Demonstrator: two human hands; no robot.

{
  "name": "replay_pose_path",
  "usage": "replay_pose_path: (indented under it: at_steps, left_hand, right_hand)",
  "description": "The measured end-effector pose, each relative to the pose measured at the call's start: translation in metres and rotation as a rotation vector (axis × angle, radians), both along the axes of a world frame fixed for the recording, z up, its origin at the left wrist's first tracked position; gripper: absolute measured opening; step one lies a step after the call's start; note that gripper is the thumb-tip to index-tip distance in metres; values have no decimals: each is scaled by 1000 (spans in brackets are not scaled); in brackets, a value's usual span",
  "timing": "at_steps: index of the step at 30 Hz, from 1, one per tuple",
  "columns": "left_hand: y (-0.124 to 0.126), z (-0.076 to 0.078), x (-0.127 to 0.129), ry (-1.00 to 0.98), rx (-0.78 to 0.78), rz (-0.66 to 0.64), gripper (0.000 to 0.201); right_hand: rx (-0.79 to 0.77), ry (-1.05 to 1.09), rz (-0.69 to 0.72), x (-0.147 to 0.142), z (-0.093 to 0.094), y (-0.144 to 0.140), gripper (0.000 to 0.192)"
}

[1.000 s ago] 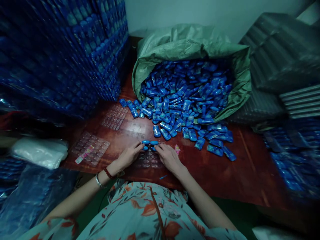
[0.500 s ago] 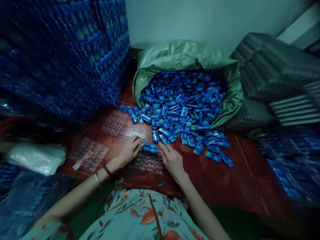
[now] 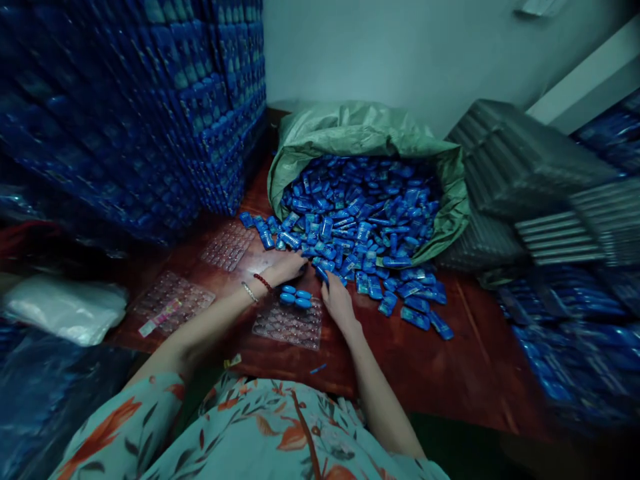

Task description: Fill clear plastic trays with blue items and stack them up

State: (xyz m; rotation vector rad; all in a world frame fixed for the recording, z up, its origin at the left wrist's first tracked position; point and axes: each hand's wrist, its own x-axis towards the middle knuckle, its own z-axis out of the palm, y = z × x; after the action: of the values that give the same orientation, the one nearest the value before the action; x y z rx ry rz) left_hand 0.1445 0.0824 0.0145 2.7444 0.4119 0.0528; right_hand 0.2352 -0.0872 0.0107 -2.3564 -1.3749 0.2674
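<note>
My left hand (image 3: 289, 268), with a red bead bracelet and a pale one at the wrist, reaches to the near edge of a heap of small blue packs (image 3: 345, 233). Its fingers are curled together, and what lies in them is dark and hard to make out. My right hand (image 3: 339, 300) pinches a small blue pack (image 3: 320, 272) between thumb and fingers, just right of the left fingertips. Below both hands lies a clear plastic blister tray (image 3: 290, 328). Several blue packs (image 3: 295, 298) sit side by side in its far rows, and its nearer pockets are bare.
A green woven sack (image 3: 370, 137) spills the heap onto the red-brown table (image 3: 390, 360). Two more clear trays (image 3: 227, 245) lie at left, near a white plastic bag (image 3: 67, 310). Filled blue sheets (image 3: 200, 107) tower at left; grey tray stacks (image 3: 520, 160) stand at right.
Both hands have left the blue packs in the tray and moved up to the heap's edge. A pack is now in the right fingers. The view has shifted slightly.
</note>
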Motion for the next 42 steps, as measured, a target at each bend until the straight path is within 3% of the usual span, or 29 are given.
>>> replay_pose_path:
  at_steps: [3, 5, 9, 14, 18, 20, 24, 27, 29, 32, 37, 42]
  left_hand:
    - [15, -9, -33, -88, -37, 52, 40]
    - [21, -16, -60, -135, -57, 107, 40]
    - [17, -28, -107, -209, -174, 270, 33]
    - [-8, -27, -144, -336, -367, 473, 35]
    - [-37, -7, -169, -399, -417, 655, 31]
    - [-54, 6, -176, -442, -400, 672, 25]
    - [-87, 20, -165, -549, -362, 540, 15]
    - [-102, 12, -146, -536, -343, 373, 33]
    - [-103, 1, -136, -510, -289, 308, 44]
    - [-98, -11, -128, -453, -191, 232, 38]
    - [-92, -8, -126, -351, -92, 11, 31]
    - [-90, -16, -126, -407, 81, -4, 40]
  right_hand:
    - [198, 211, -60, 3, 4, -31, 34]
    - [236, 332, -76, 0, 13, -56, 29]
    - [248, 431, 59, -24, 30, -84, 19]
    - [178, 228, 225, -53, 30, -65, 29]
    - [-89, -64, 370, -56, 34, -47, 36]
    - [-157, -141, 443, -54, 41, -42, 33]
    - [-205, -257, 543, -50, 55, -32, 28]
    - [-245, -304, 572, -50, 60, -25, 26]
    - [-265, -311, 578, -49, 61, -24, 26]
    - [-282, -320, 584, -49, 62, -24, 25]
    - [-301, -333, 592, -59, 63, -17, 25]
    - [-190, -331, 521, -67, 48, -16, 24]
